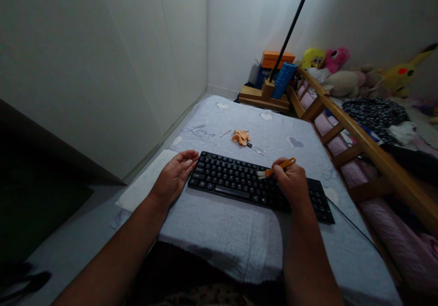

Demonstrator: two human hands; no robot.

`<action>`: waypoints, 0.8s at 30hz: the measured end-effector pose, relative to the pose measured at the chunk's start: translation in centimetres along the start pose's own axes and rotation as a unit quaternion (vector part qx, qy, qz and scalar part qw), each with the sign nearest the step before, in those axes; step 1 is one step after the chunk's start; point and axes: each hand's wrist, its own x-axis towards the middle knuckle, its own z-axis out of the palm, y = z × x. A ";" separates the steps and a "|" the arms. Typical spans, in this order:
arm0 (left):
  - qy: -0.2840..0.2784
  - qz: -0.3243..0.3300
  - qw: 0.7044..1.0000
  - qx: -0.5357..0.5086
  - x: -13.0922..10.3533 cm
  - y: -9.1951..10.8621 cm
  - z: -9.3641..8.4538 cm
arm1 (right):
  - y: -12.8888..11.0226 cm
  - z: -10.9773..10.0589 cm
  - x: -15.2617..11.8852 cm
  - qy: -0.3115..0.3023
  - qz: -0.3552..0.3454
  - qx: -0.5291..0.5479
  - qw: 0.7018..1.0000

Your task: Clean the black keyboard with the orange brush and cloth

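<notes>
A black keyboard [232, 192] lies across the cloth-covered table in front of me. My right hand [292, 180] is closed round a small brush [269, 172] with an orange handle, its pale bristles down on the keys right of the middle. At the keyboard's left end, my left hand [176, 173] rests on its side with fingers extended, close against the edge. Beyond the keyboard lie a crumpled orange cloth [241, 137], a dark-handled tool with metal wire prongs [255, 148] and a thin stick [226, 133].
A light blue-grey tablecloth [205, 114] covers the table. A white sheet [145, 182] lies under my left forearm. The keyboard's cable [352, 221] runs off to the right. A wooden bed rail [369, 146] borders the right side, and a lamp stand [267, 89] stands behind.
</notes>
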 end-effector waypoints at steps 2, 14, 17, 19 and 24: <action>-0.001 0.000 1.000 -0.001 0.0 0.0 0.0 | 0.4 -0.4 0.2 0.021 0.001 -0.036 0.999; -0.001 0.006 1.000 0.009 0.1 0.0 0.0 | 0.5 -0.8 0.1 0.071 0.043 0.058 0.995; -0.001 0.004 1.000 0.003 0.1 -0.1 -0.1 | 0.7 -0.5 0.2 0.023 0.034 0.060 0.997; 0.001 0.003 1.000 0.000 0.2 -0.1 -0.1 | 0.9 -0.6 0.4 0.009 0.030 0.026 0.999; 0.002 0.003 1.000 0.004 0.1 0.0 0.0 | 1.3 -1.4 0.6 0.047 0.028 -0.067 0.996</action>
